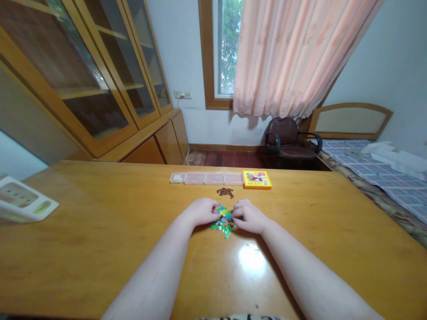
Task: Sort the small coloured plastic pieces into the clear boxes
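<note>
A loose pile of small building bricks (221, 222), green, blue, yellow and white, lies on the wooden table between my two hands. At its left edge is my left hand (203, 210), fingers curled in and touching the pile; what they may pinch is too small to make out. From the other side my right hand (248, 217) reaches in with bent, closed fingers, and anything in them is hidden. Just beyond my hands sits a separate small heap of brown bricks (226, 192).
Clear plastic trays (204, 178) stand in a row near the table's (110, 249) far edge, beside a yellow box (257, 179). A white plastic object (25, 200) is at the far left. Past the table are a glass-fronted cabinet (96, 75), an office chair (288, 138) and a bed (383, 169).
</note>
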